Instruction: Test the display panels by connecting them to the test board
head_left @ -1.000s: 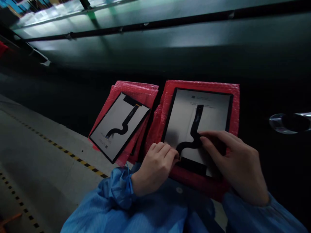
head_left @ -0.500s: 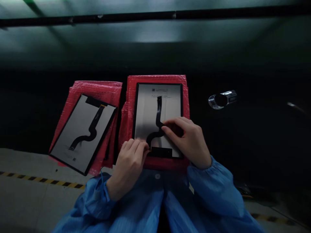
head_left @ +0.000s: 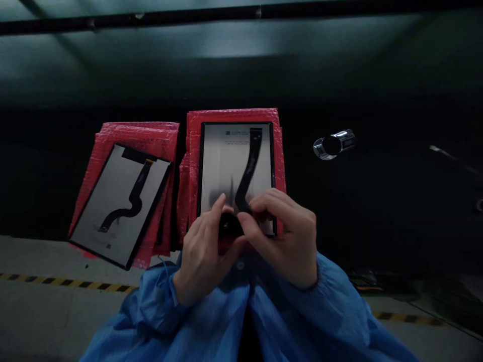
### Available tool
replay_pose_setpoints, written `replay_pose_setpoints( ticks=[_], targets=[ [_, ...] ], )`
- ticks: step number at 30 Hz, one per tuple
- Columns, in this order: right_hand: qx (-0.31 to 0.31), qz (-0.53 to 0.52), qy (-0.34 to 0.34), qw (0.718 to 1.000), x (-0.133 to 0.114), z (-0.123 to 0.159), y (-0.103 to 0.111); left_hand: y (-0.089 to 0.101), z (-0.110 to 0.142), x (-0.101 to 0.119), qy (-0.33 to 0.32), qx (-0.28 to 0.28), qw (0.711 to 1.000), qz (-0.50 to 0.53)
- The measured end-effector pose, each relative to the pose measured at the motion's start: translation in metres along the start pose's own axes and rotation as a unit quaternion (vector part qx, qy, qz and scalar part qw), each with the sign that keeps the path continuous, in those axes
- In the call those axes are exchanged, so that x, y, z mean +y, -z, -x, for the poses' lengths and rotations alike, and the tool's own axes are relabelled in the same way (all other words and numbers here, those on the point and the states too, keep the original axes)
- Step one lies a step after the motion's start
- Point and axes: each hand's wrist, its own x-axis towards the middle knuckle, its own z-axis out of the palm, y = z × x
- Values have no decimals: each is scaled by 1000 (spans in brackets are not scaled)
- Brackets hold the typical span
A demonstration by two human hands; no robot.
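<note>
A display panel lies with its grey back up on red bubble-wrap bags. Above its lower right part, my right hand pinches a black flex cable at its bend. The cable's upper strip rises from the panel's back and reaches toward the top edge. At the panel's lower left is my left hand, index finger raised and thumb stretched toward the right hand's thumb. Its fingers are apart, beside the lower curve of the cable. My hands hide the cable's lower end and the panel's bottom edge.
To the left, a second display panel with its own flex cable lies tilted on another stack of red bubble-wrap bags. A curled piece of clear film sits on the dark table at the right.
My right hand has lifted the flex cable's bend off the panel and drawn it down. My left hand has left its pinch at the cable's lower end and spread its fingers. The view shifted slightly.
</note>
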Motion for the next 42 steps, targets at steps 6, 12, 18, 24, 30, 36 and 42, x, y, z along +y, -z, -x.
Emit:
replay_pose_setpoints(
  ticks=[6,12,18,24,30,36,42],
  targets=[
    [-86,-177,-48,979,12,1,4,4,-5,6,290,-64,854,427],
    [-133,-180,-114,968,19,-5,-6,2,-3,2,333,-111,723,595],
    [-172,-300,-161,924,19,-8,-10,0,0,6,349,-117,734,571],
    [-178,-345,-192,901,20,-10,-12,1,-3,11,345,-134,740,561],
    [-151,-322,-213,910,22,-11,-14,4,-3,12,353,-204,732,546],
    [-137,-276,-183,934,28,-15,-14,7,-3,8,332,-301,719,531],
    [-184,-252,-177,933,29,-19,-11,5,-1,3,342,-310,719,520]
  ],
)
